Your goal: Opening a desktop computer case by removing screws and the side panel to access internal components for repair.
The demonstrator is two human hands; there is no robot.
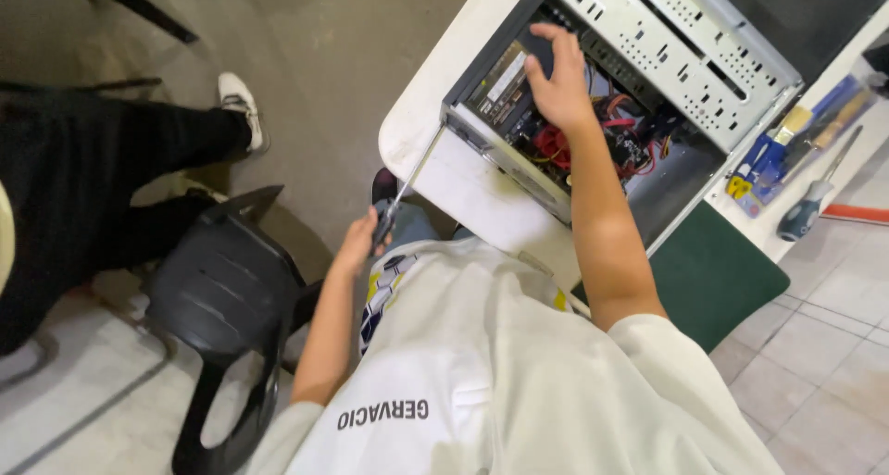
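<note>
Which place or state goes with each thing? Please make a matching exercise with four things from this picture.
Things:
1. screwdriver
2. computer case
3. black chair
4. blue-handled tools

Places or states:
A. on the floor, to the left of the person
B. held in the left hand
C. lying at the right end of the white table
D. open, with the right hand reaching inside

Pairs: 1-B, 2-D, 3-A, 4-C

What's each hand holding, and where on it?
Left hand grips a screwdriver by its dark handle. Right hand rests inside the open computer case, holding nothing visible.
</note>
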